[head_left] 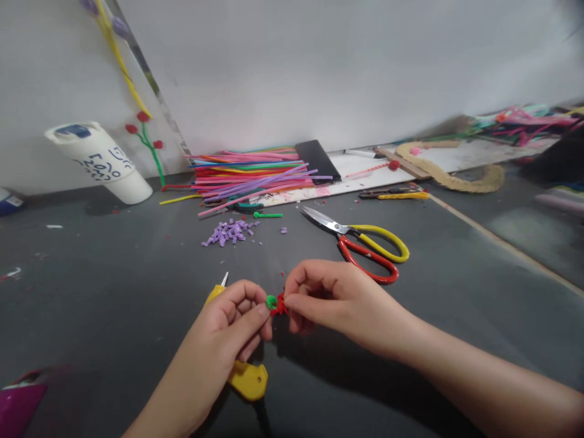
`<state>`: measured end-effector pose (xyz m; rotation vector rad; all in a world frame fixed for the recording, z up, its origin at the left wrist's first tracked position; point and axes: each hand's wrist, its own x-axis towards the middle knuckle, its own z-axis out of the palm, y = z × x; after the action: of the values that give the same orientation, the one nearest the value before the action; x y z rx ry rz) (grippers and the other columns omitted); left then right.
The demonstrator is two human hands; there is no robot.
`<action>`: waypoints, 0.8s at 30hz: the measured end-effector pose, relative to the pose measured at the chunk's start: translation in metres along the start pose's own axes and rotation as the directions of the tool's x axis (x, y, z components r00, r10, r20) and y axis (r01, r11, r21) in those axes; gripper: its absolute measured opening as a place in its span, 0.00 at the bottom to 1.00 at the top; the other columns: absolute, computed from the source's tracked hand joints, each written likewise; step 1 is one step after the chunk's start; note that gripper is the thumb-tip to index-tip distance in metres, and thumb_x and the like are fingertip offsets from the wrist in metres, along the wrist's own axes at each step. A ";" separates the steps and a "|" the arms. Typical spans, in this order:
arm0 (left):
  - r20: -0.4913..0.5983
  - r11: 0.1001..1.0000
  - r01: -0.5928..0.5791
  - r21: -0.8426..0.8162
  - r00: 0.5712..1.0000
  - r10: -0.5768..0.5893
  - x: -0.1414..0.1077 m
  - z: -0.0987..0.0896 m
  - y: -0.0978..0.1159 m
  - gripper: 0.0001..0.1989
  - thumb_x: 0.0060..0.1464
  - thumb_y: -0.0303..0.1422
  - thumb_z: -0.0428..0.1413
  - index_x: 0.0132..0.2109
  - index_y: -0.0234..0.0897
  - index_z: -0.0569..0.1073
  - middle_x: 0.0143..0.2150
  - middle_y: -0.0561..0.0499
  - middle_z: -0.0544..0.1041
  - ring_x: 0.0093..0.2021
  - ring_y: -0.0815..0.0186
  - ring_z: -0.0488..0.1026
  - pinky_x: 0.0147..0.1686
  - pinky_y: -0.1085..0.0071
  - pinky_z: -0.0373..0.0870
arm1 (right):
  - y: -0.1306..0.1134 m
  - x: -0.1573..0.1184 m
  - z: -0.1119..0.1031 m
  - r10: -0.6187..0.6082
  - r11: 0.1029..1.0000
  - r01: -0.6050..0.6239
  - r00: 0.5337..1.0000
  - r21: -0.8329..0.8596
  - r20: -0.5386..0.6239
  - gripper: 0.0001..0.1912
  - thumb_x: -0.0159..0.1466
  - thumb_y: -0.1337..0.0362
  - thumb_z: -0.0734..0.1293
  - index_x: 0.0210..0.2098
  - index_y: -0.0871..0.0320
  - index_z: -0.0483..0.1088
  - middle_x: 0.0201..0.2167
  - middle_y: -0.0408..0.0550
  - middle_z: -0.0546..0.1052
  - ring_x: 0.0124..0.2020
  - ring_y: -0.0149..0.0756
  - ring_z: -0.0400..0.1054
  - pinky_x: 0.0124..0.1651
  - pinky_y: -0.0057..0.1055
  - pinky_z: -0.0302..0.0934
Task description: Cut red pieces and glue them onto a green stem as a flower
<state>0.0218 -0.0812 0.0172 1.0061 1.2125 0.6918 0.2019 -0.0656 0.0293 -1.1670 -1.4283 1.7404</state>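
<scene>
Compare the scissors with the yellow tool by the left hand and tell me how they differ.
The scissors have two looped handles, one yellow and one red; the yellow tool has a solid body and no loops that show. The scissors lie in full view, while the yellow tool is partly hidden behind the left hand. The scissors have broad, pointed blades; the yellow tool has a small, narrow metal tip. Both have yellow on them.

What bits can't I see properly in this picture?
Head view: the red piece, partly hidden by the right hand.
Head view: the middle of the yellow tool, behind the left hand.
Head view: the magenta thing, cut off by the left edge.
Head view: the white cup's writing, blurred.
Head view: the green piece's details, too small.
</scene>
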 end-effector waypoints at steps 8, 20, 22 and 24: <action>-0.010 0.996 0.015 0.091 1.000 -0.014 -0.003 0.003 0.001 0.07 0.55 0.37 0.54 0.33 0.39 0.68 0.21 0.59 0.68 0.19 0.74 0.55 0.18 0.76 0.49 | 0.001 0.000 0.000 -0.014 0.988 0.009 0.999 -0.156 -0.033 0.05 0.60 0.66 0.65 0.27 0.58 0.67 0.15 0.35 0.67 0.18 0.23 0.60 0.22 0.20 0.53; -0.041 0.991 0.019 0.131 0.999 -0.014 -0.003 0.004 0.000 0.06 0.54 0.36 0.54 0.32 0.39 0.69 0.20 0.59 0.67 0.20 0.73 0.56 0.19 0.77 0.51 | 0.005 0.002 0.002 -0.029 0.967 0.012 0.998 -0.254 -0.063 0.04 0.59 0.66 0.64 0.27 0.57 0.67 0.15 0.34 0.66 0.18 0.24 0.59 0.21 0.21 0.51; -0.090 0.992 -0.015 0.125 0.996 0.026 -0.004 0.006 0.002 0.05 0.52 0.34 0.55 0.30 0.38 0.70 0.20 0.58 0.67 0.21 0.72 0.58 0.21 0.76 0.54 | 0.005 0.002 0.001 -0.042 0.965 0.025 0.997 -0.261 -0.060 0.04 0.59 0.66 0.64 0.27 0.57 0.67 0.15 0.34 0.66 0.18 0.24 0.59 0.21 0.21 0.51; -0.146 0.993 -0.046 0.109 0.987 0.062 -0.005 0.008 0.005 0.03 0.50 0.32 0.56 0.29 0.38 0.70 0.19 0.58 0.67 0.22 0.71 0.59 0.22 0.76 0.55 | 0.005 0.002 0.001 -0.050 0.962 0.032 0.997 -0.272 -0.059 0.04 0.59 0.66 0.64 0.27 0.57 0.67 0.15 0.34 0.65 0.17 0.24 0.59 0.21 0.21 0.51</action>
<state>0.0289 -0.0858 0.0245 1.0930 1.3679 0.7633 0.2003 -0.0658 0.0241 -1.3119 -1.6771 1.4959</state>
